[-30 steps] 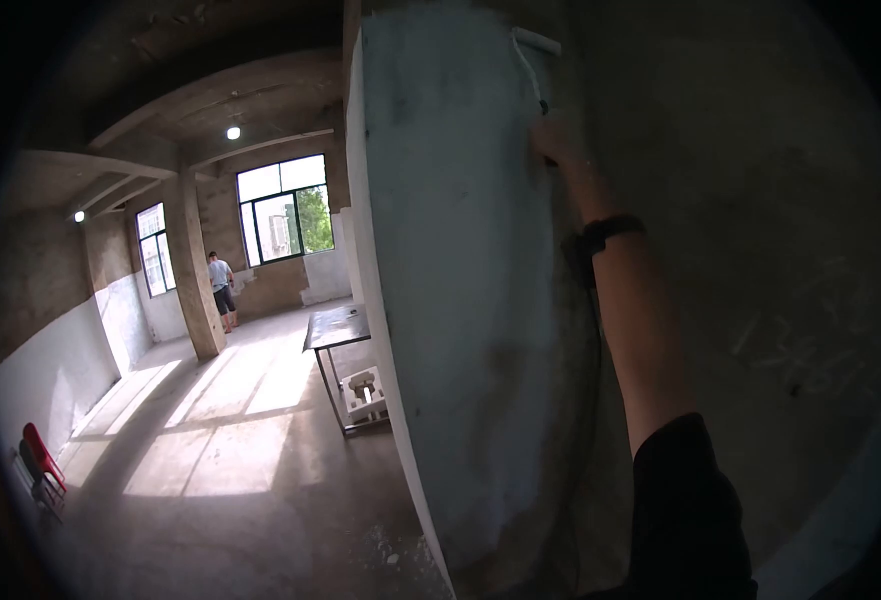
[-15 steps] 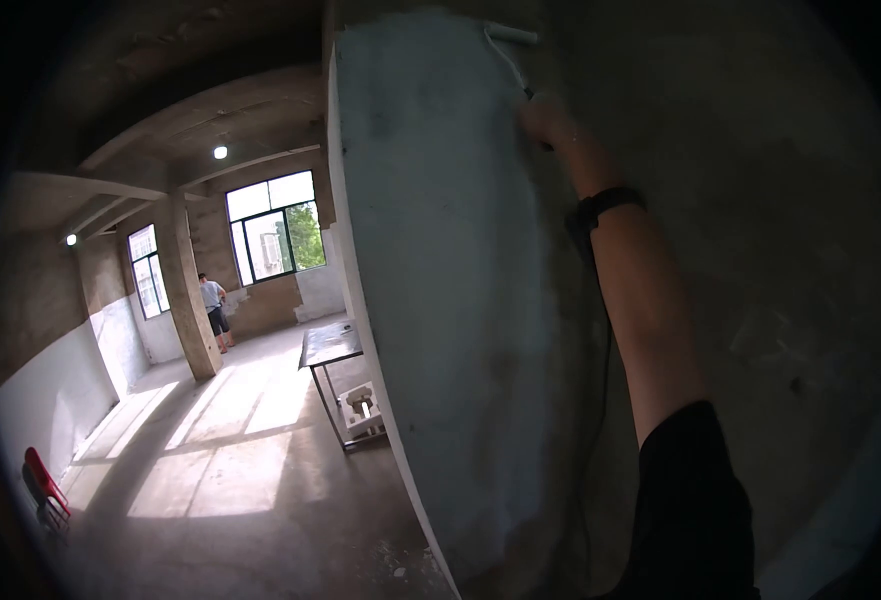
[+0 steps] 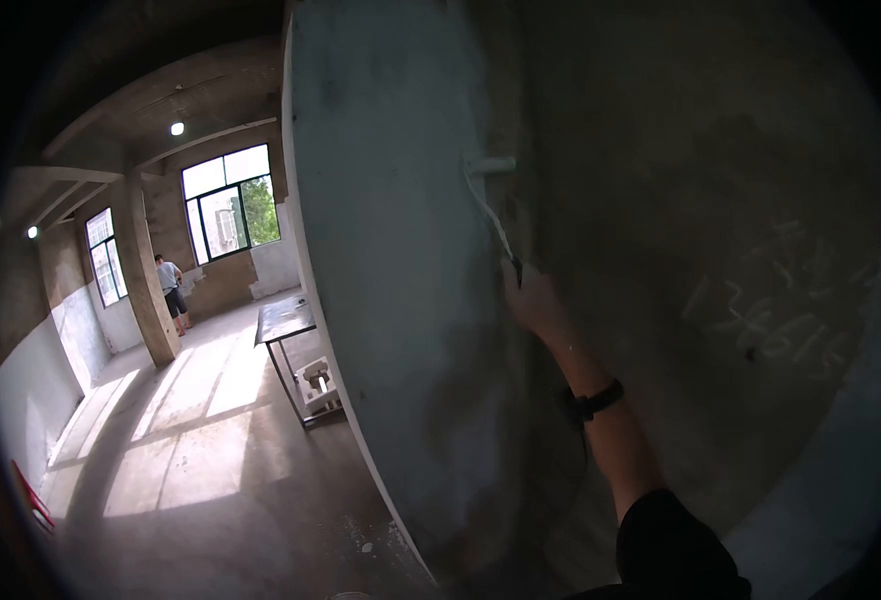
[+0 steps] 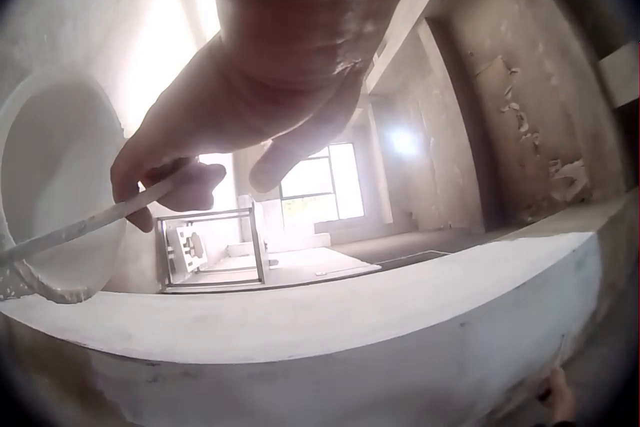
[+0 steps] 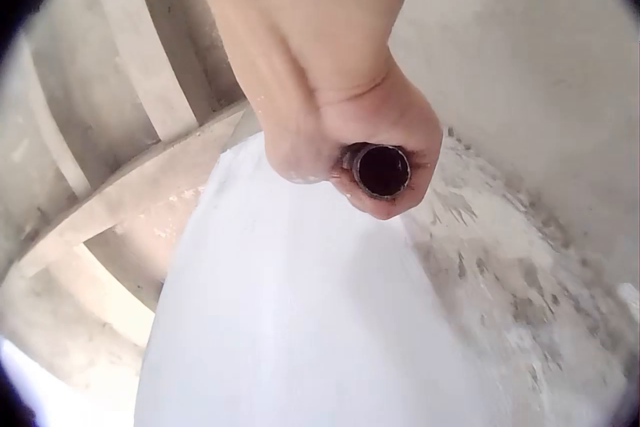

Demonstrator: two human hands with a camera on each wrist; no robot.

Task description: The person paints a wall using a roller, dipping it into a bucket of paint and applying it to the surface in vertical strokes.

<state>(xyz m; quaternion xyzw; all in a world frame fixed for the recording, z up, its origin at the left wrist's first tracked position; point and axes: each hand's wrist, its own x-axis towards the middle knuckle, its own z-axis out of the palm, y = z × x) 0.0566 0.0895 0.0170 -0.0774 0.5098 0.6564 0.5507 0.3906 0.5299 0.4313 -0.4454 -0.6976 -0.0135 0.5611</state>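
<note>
In the head view my right hand [image 3: 537,302] grips a paint roller by its handle, and its white roller head [image 3: 493,163] lies against the wall near the inner corner. The right wrist view has the dark hollow end of the handle [image 5: 383,170] showing out of the curled fingers of my right hand [image 5: 350,127]. The fingers of my left hand [image 4: 260,77] curl round a thin pale bar [image 4: 90,224], which runs to the rim of a white bucket [image 4: 60,167] in the left wrist view. My left hand is out of the head view.
A narrow wall [image 3: 390,250] with pale paint meets a bare brownish wall [image 3: 640,200] with chalk-like writing. Beyond the wall's left edge stand a metal-legged table [image 3: 285,318], a pillar [image 3: 147,270] and a person [image 3: 169,285] by the far wall. Something red [image 3: 32,495] is at lower left.
My right hand and the roller have moved down the wall from near its top. The head view has shifted, so the room appears further left.
</note>
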